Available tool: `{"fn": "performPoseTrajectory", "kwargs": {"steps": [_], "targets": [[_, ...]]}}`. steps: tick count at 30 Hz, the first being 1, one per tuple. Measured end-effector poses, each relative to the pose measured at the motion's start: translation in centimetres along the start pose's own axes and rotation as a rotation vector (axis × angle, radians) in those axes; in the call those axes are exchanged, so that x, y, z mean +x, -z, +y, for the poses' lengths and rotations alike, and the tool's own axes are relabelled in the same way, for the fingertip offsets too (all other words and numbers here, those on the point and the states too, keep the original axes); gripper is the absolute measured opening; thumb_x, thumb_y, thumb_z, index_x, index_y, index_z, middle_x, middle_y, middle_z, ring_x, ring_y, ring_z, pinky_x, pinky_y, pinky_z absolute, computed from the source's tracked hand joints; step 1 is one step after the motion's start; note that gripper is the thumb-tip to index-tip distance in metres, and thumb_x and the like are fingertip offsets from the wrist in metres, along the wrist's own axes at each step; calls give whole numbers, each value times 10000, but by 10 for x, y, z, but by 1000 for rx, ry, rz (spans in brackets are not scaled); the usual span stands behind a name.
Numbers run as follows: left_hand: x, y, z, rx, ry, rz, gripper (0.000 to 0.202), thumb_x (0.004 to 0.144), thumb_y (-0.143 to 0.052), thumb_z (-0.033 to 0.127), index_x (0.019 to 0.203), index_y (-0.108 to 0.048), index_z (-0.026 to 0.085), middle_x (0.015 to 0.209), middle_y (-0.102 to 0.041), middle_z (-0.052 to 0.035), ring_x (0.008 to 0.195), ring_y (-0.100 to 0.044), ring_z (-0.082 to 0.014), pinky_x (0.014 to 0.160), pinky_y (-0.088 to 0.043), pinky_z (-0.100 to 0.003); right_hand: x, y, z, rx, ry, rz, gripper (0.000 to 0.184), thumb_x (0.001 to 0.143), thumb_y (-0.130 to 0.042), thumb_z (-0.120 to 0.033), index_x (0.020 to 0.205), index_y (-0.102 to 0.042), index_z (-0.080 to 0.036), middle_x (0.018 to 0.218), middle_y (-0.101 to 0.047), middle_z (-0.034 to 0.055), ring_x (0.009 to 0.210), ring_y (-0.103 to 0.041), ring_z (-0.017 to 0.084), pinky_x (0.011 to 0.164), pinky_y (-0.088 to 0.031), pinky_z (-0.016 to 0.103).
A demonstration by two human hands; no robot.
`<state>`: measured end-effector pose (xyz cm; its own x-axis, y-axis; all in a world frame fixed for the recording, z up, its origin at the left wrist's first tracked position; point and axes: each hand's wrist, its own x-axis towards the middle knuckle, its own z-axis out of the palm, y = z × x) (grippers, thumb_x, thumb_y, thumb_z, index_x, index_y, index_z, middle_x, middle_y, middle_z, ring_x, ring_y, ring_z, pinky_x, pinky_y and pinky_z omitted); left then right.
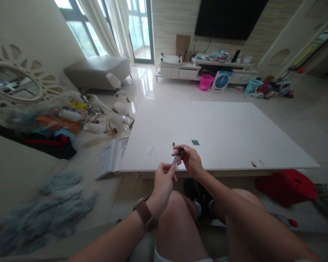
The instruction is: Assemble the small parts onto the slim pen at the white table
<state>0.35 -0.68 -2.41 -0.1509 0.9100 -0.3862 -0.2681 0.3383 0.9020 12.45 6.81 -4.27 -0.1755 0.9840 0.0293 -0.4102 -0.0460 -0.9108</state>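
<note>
While the left grip (pixel 164 180) steadies the barrel, the right grip (pixel 191 160) handles its dark end

Because both grips meet on one pen-like tool (pixel 176 160), at the near edge of the desk (pixel 221 123), the work calls for a firm hold on one side and a light touch on the other. The left grip is pinched round the silver-grey barrel; the right grip has its fingertips closed about the dark end, though the exact contact is too small to make out. Keeping the left fingers firm and moving only the right ones, in line with the barrel, should avoid a slip. Holding it over the desk rather than the lap would be safer for loose parts.

Counted: one pen-like tool, between the grips. Three dark green battery-like cylinders (pixel 195 142) lie side by side beyond the right grip. One slim stick (pixel 174 144) with a dark tip lies just beyond the grips, partly hidden by them. One clear plastic piece (pixel 151 151) lies beyond the left grip, to its left. Two small flat pieces (pixel 253 164) lie well right of the right grip. One brown-strapped watch (pixel 145 214) sits behind the left grip.
</note>
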Motion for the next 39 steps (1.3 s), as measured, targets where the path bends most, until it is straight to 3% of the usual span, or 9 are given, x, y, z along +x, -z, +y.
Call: {"fn": "performPoseTrajectory", "kwargs": {"steps": [27,39], "targets": [[-1,0,-2,19,-10,13,352,731,-768,456,796,-554,184,628,-551,38,516,-501,-100,544,-373,-249,0,0,0,41,-16,-9,239,782,-527,-332,755,-678,-148,655,-714,81,438,-544,131,431,-419,234],[0,0,-3,5,-40,-21,243,790,-684,361,819,-525,180,719,-557,29,510,-499,-81,534,-374,-242,-2,-3,-5,101,-97,18,211,780,-556,-323,839,-672,-156,690,-738,73,434,-551,119,433,-419,214]]}}
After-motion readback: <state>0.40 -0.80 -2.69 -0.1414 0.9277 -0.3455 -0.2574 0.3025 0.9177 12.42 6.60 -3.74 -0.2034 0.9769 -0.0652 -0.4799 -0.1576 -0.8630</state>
